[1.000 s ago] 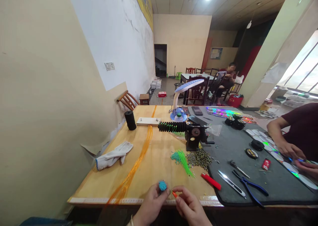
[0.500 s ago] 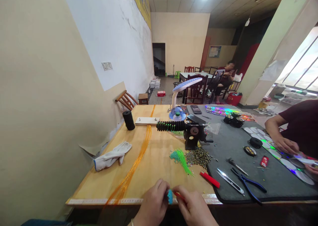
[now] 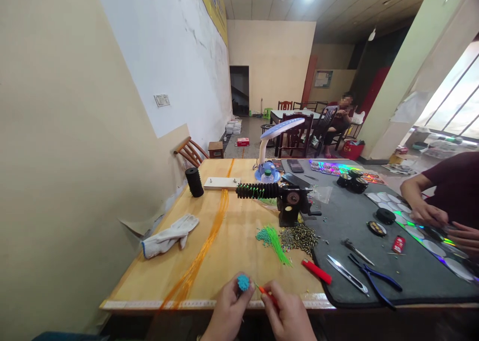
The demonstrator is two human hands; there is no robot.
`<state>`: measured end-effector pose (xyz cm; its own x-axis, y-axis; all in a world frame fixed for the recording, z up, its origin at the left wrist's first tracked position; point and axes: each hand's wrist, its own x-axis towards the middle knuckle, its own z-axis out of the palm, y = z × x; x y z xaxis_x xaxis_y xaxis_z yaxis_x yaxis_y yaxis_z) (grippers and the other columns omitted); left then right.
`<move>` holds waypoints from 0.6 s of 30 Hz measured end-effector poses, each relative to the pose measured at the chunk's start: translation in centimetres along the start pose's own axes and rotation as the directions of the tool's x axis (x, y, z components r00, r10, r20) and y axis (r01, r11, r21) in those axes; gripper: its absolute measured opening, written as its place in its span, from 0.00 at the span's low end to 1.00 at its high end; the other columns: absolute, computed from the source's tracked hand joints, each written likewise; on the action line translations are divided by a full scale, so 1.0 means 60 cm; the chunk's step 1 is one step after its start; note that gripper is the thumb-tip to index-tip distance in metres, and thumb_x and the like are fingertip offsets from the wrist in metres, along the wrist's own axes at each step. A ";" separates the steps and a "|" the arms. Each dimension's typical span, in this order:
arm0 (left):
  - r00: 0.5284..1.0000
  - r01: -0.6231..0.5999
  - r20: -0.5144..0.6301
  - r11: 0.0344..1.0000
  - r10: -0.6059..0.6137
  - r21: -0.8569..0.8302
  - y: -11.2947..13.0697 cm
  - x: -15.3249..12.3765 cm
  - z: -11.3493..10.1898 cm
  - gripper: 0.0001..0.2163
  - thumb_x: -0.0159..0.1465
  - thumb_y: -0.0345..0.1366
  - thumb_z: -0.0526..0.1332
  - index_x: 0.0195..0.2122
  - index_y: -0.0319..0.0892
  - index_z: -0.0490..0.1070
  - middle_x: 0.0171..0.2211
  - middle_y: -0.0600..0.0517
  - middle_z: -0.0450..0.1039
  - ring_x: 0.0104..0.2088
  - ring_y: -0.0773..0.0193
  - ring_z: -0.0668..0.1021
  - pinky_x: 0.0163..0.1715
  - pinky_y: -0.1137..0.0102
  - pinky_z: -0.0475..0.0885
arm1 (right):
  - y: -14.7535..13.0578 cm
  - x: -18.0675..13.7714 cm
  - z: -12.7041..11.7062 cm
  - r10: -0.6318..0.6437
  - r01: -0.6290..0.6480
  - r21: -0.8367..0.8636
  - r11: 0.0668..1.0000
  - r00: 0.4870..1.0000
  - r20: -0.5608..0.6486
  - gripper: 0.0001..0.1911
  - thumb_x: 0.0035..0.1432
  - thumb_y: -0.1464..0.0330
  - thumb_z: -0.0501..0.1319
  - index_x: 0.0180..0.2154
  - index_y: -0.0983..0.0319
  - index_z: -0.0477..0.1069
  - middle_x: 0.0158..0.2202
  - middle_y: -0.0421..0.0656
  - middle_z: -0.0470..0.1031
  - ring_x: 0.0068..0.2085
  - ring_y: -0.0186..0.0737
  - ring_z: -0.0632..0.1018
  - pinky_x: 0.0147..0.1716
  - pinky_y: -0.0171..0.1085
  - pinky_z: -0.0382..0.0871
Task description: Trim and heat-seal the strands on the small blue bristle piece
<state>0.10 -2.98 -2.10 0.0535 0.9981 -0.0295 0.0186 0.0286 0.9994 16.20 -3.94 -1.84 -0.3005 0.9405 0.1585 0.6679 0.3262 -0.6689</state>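
Observation:
In my left hand (image 3: 229,301) is a small piece with a bright blue, toothed, flower-like end (image 3: 243,282); its dark lower part is mostly covered by my fingers. My right hand (image 3: 288,308) closes around a thin tool with a red-orange handle (image 3: 270,297), its slim tip pointing left towards the blue end, with a small gap between. Both hands are over the table's front edge. Just beyond them lie bright green strands (image 3: 277,247), turquoise beads (image 3: 263,235) and a pile of dark and gold beads (image 3: 304,239). A red lighter (image 3: 316,271) rests right of my right hand.
A black hand-cranked winder (image 3: 290,206) stands mid-table. Orange strands (image 3: 209,233) run from a white clamp bar (image 3: 217,182). Scissors (image 3: 348,275) and blue-handled pliers (image 3: 376,279) lie on the grey mat (image 3: 337,216). A white glove (image 3: 172,235) is left; a co-worker's hands (image 3: 430,215) are right.
My left hand has turned the blue piece so its toothed face shows, and lifted it slightly. The tool's tip is now visible. At the right, the co-worker's hands have shifted.

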 end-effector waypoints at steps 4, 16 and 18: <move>0.999 0.024 0.031 0.999 -0.023 -0.026 -0.004 0.002 -0.003 0.17 0.57 0.50 0.62 0.28 0.39 0.68 0.26 0.53 0.68 0.32 0.62 0.70 0.36 0.71 0.66 | -0.004 0.000 -0.014 0.002 -0.002 0.017 1.000 1.000 0.022 0.16 0.65 0.60 0.47 0.32 0.61 0.67 0.25 0.43 0.75 0.27 0.38 0.77 0.25 0.31 0.57; 0.998 0.008 0.059 0.999 -0.010 0.032 0.011 0.000 0.001 0.18 0.56 0.52 0.62 0.27 0.40 0.68 0.26 0.53 0.68 0.32 0.62 0.71 0.35 0.71 0.67 | 0.017 -0.007 -0.009 0.104 -0.149 0.401 0.904 0.986 0.131 0.21 0.61 0.52 0.49 0.32 0.62 0.65 0.21 0.35 0.63 0.24 0.32 0.65 0.24 0.30 0.55; 0.997 -0.016 0.074 0.999 0.013 0.032 0.017 -0.002 0.004 0.17 0.57 0.50 0.62 0.28 0.40 0.68 0.26 0.53 0.68 0.31 0.62 0.71 0.34 0.71 0.67 | 0.015 -0.007 -0.009 0.163 -0.246 0.571 0.783 0.967 0.194 0.25 0.57 0.46 0.51 0.33 0.63 0.64 0.18 0.32 0.57 0.21 0.30 0.60 0.21 0.29 0.52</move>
<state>0.34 -3.06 -1.11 0.1275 0.9917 -0.0176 0.0495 0.0113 0.9987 17.29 -4.02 -2.11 -0.3135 0.9447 -0.0965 0.2088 -0.0305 -0.9775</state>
